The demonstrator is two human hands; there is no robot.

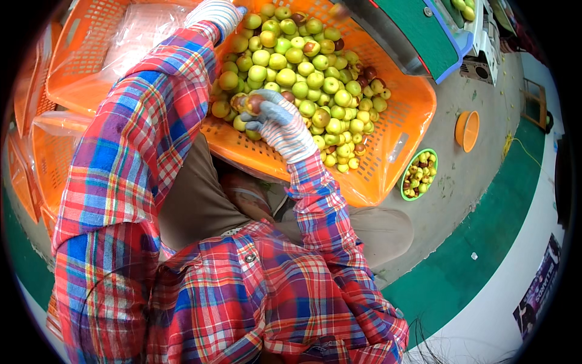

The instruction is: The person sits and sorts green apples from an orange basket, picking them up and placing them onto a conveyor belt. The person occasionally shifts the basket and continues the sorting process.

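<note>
A large orange plastic crate (411, 107), lined with clear film, stands before me, heaped with green jujubes (286, 77); some show brown patches. My right hand (277, 120), in a striped glove with grey-blue fingers, is over the near left part of the heap. Its fingertips close on a brown-patched jujube (253, 104), and another brownish fruit lies right beside it. My left hand (216, 18), in a similar striped glove, reaches to the far left side of the crate at the picture's top edge. Its fingers are mostly hidden, so whatever it may hold does not show.
At the upper right, a machine's chute with a green surface (418, 32) overhangs the crate. A blurred fruit (338, 11) is near its edge. Right of the crate are a green-rimmed basket of browned jujubes (419, 175) and an orange tub (467, 131). Film-lined orange crates (68, 86) stand left.
</note>
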